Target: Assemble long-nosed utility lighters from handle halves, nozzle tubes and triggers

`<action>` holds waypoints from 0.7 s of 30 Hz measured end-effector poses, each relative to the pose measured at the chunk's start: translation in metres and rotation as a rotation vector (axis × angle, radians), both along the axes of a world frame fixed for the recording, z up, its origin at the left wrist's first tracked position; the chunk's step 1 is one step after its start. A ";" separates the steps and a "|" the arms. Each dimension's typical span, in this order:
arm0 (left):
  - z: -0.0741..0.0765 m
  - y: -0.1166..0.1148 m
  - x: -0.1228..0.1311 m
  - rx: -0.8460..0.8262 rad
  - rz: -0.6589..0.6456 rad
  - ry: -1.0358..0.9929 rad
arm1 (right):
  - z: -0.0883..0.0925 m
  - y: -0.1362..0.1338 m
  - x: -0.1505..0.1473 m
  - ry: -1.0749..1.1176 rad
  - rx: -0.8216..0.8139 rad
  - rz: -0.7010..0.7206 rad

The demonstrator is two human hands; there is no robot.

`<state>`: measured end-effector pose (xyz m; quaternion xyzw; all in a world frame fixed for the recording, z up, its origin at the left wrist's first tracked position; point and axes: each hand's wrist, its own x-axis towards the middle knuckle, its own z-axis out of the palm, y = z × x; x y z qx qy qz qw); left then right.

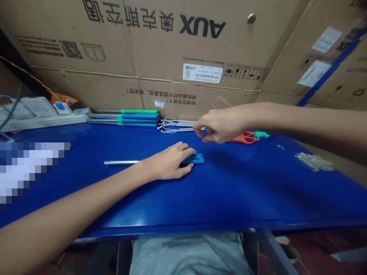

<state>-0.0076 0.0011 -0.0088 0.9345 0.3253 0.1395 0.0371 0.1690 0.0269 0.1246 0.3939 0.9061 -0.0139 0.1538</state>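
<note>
My left hand (pixel 169 163) lies on the blue table (pixel 229 191), fingers closed over a long tool with a blue handle (pixel 197 159) and a silver shaft (pixel 122 162) lying flat. My right hand (pixel 220 125) hovers just behind it, fingers pinched together near a small pile of wire pieces (pixel 174 126); what the pinch holds is too small to make out. Orange scissors (pixel 245 138) lie right beside my right hand.
Several more tools with green and blue handles (pixel 137 117) lie in a row at the table's back, against large cardboard boxes (pixel 172 57). Pale plastic bits (pixel 314 160) lie at the right. A power strip and clutter (pixel 43 114) sit at the back left.
</note>
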 end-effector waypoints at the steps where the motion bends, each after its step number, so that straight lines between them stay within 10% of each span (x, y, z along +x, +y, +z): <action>1: 0.000 0.000 0.000 0.002 0.001 -0.002 | 0.001 -0.002 -0.001 -0.023 0.000 0.051; 15: 0.002 -0.001 0.001 0.028 -0.009 0.011 | -0.005 -0.010 -0.004 -0.067 -0.019 0.054; 21: 0.001 -0.001 0.001 0.034 -0.004 0.016 | -0.007 -0.014 -0.012 -0.116 0.216 0.127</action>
